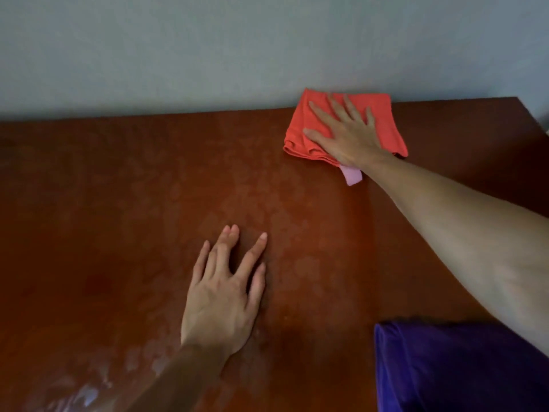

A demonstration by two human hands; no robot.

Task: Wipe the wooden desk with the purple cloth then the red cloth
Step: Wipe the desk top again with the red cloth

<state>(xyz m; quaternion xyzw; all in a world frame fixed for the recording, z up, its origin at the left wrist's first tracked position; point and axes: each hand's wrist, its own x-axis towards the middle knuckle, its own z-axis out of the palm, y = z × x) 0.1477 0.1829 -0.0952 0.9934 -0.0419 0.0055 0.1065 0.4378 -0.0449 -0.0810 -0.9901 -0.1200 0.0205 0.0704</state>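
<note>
The worktop [118, 203] is a broad reddish-brown wooden surface whose far edge meets a pale wall [208, 49]; its far right corner shows at the upper right, while the left and near edges run out of the picture. Most of the surface to the left and centre lies bare, marked only with faint smears and a glossy patch of reflected light at the lower left. The right hand [347, 135] reaches well forward with the arm stretched out, palm down and fingers spread flat on the folded red cloth [300, 135], pressing on it rather than gripping it; the cloth lies just beside the far edge, near the wall. A small pink tag [352, 175] sticks out from under the cloth at the wrist. The left hand [222, 295] rests palm down on the bare wood nearer the person, fingers extended and slightly parted, holding nothing. The purple cloth [445, 370] lies at the lower right, well apart from the red one, partly covered by the right forearm and cut off by the picture's bottom and right edges, so its full outline cannot be made out.
</note>
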